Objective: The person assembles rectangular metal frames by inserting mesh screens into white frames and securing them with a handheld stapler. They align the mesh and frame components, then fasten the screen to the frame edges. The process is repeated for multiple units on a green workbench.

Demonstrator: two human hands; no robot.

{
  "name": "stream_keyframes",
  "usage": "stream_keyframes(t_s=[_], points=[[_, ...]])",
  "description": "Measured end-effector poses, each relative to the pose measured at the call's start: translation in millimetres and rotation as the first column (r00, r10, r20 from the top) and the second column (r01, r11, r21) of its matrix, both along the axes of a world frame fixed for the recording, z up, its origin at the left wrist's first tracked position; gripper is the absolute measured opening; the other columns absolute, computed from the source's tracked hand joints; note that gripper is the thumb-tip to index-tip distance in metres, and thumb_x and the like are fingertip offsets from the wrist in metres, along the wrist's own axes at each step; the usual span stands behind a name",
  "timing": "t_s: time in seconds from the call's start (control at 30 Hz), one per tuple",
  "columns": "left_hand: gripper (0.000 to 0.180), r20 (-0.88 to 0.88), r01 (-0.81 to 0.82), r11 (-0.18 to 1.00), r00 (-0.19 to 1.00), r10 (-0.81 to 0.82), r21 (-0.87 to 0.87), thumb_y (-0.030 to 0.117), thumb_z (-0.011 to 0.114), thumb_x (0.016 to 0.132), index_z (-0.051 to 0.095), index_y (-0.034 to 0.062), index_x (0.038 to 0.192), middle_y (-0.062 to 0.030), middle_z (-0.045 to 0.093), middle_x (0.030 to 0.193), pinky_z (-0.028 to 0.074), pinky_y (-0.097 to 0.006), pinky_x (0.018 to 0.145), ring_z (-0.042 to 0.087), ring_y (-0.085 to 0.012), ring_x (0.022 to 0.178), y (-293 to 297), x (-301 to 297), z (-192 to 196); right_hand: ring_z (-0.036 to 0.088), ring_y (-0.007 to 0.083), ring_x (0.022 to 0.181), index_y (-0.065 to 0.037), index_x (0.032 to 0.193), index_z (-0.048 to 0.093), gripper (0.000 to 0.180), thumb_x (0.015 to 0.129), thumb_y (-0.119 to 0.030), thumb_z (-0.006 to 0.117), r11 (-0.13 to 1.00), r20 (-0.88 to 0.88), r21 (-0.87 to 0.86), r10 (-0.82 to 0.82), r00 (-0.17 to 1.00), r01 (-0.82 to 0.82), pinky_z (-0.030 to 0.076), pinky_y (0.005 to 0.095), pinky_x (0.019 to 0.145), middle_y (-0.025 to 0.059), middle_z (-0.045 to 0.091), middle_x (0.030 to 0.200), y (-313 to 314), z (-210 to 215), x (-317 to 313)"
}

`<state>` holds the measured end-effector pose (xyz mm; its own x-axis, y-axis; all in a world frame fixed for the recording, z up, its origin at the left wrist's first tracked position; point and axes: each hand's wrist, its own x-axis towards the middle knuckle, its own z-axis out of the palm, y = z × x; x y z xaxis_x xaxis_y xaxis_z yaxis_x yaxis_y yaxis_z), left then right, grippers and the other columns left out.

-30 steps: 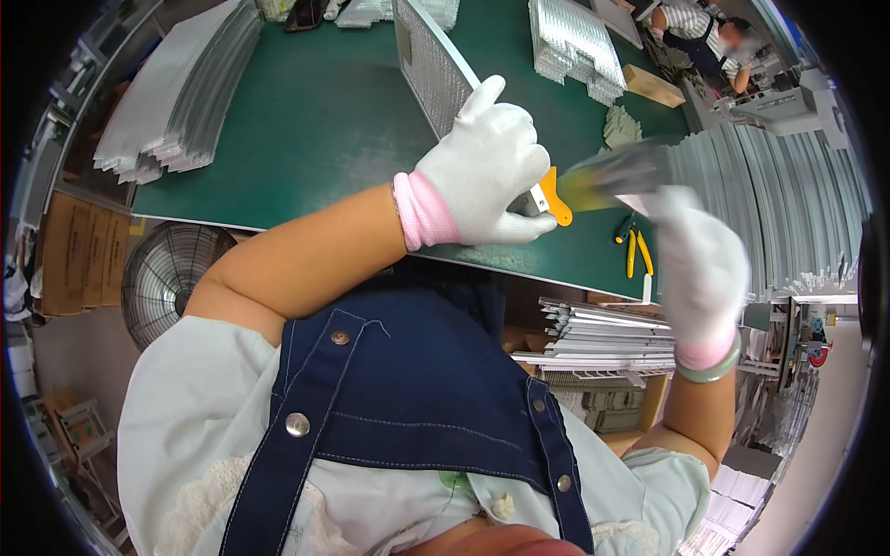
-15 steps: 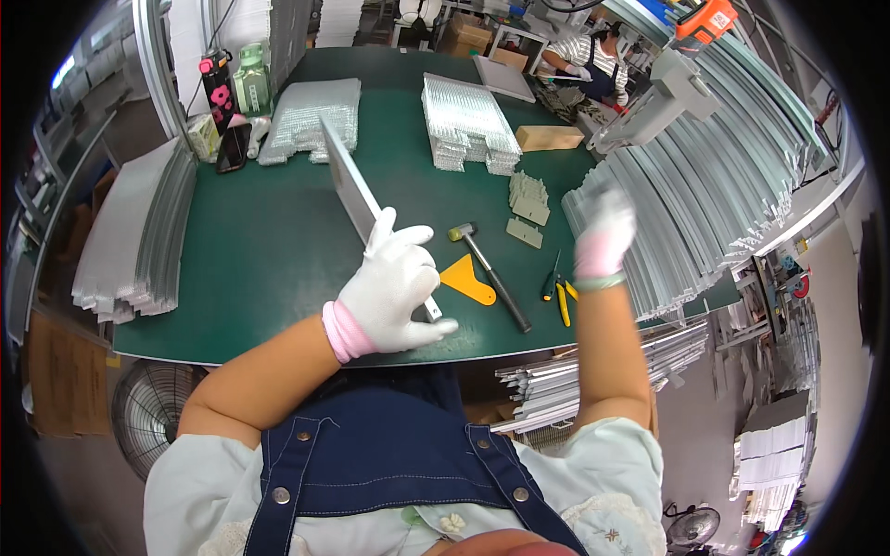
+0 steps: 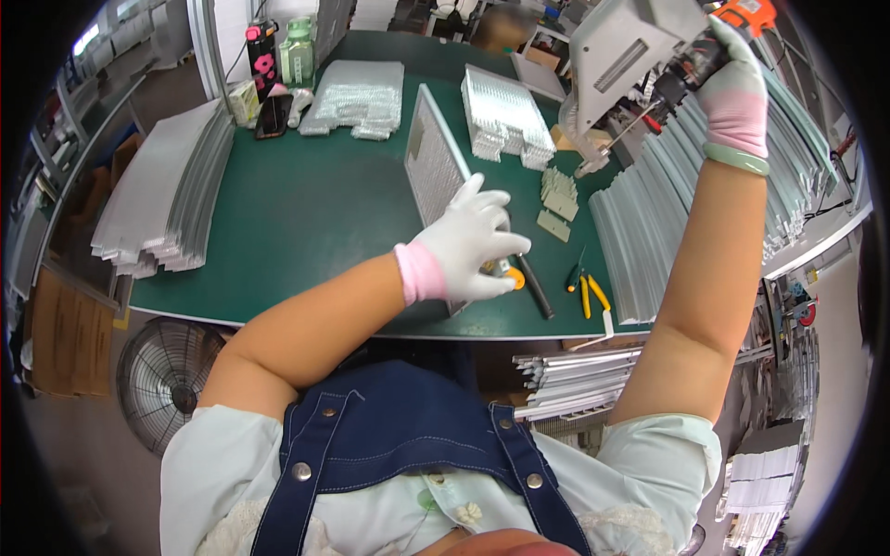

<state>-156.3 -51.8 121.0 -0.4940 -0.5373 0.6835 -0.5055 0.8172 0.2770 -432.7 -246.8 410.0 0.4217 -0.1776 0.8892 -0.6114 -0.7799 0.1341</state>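
Note:
My left hand (image 3: 464, 241) holds a thin perforated metal panel (image 3: 431, 157) upright on its edge on the green table, with the fingers over its right edge. Raised at the upper right, my right hand (image 3: 737, 93) is wrapped round a power screwdriver (image 3: 686, 74) with an orange end, a black body and a long thin shaft. A pale grey slotted housing (image 3: 616, 65) sits alongside the shaft and seems joined to it. By my left hand lie a hammer (image 3: 536, 287) and a yellow scraper (image 3: 515, 277), both partly hidden. Yellow-handled pliers (image 3: 593, 295) lie further right.
Stacked panels (image 3: 162, 195) stand at the left, and long metal strips (image 3: 640, 222) at the right. Two piles of silvery parts (image 3: 357, 93) (image 3: 505, 111) lie at the back. Small beige pieces (image 3: 560, 195), a phone (image 3: 273, 116) and bottles (image 3: 298, 56) are also on the table.
My right hand has moved up and right onto the power screwdriver, which has come nearer with its grey housing. The panel in my left hand has shifted right and its broad face shows more.

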Motion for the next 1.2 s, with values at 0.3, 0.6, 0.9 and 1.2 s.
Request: stream_keyframes(t_s=[0.3, 0.6, 0.9, 1.2], points=[[0.050, -0.030, -0.160, 0.976, 0.987, 0.158, -0.149, 0.056, 0.066, 0.083, 0.074, 0.0069, 0.083, -0.0156, 0.060, 0.080, 0.025, -0.059, 0.114, 0.055, -0.0354, 0.105, -5.3, -11.5, -9.1, 0.066, 0.0218, 0.104, 0.003, 0.126, 0.056, 0.027, 0.101, -0.006, 0.049, 0.743, 0.257, 0.302, 0.540, 0.802, -0.597, 0.053, 0.0314, 0.094, 0.0099, 0.066, 0.116, 182.3, -95.9, 86.6], [0.061, 0.029, -0.214, 0.971, 0.976, 0.218, -0.105, 0.056, 0.068, 0.082, 0.071, -0.0050, 0.085, -0.0200, 0.066, 0.092, 0.021, -0.057, 0.118, 0.055, -0.0390, 0.117, -12.0, -10.6, -14.0, 0.066, 0.0207, 0.100, 0.005, 0.125, 0.057, 0.032, 0.093, 0.000, 0.058, 0.968, 0.092, 0.095, 0.224, 0.970, -0.233, 0.056, 0.0315, 0.088, 0.0110, 0.067, 0.112, 192.4, -104.6, 97.3], [0.041, -0.063, -0.156, 0.980, 0.987, 0.150, -0.119, 0.048, 0.067, 0.082, 0.073, 0.0080, 0.089, -0.0151, 0.060, 0.083, 0.028, -0.054, 0.110, 0.056, -0.0335, 0.103, -6.2, -13.6, -11.3, 0.067, 0.0206, 0.099, 0.003, 0.122, 0.061, 0.032, 0.092, -0.007, 0.065, 0.391, 0.777, 0.361, 0.375, 0.505, -0.847, 0.058, 0.0318, 0.083, 0.0105, 0.068, 0.110, 168.4, -135.4, 113.6], [0.039, 0.149, -0.183, 0.983, 0.972, 0.182, -0.009, 0.039, 0.066, 0.085, 0.065, 0.0105, 0.112, -0.0126, 0.060, 0.117, 0.032, -0.058, 0.107, 0.053, -0.0350, 0.115, -7.0, -15.4, -3.6, 0.073, 0.0249, 0.078, 0.000, 0.107, 0.068, 0.028, 0.086, -0.018, 0.063, 0.095, 0.912, 0.399, 0.061, 0.406, -0.912, 0.062, 0.0379, 0.072, 0.0131, 0.074, 0.094, 111.6, -145.7, 102.7]])
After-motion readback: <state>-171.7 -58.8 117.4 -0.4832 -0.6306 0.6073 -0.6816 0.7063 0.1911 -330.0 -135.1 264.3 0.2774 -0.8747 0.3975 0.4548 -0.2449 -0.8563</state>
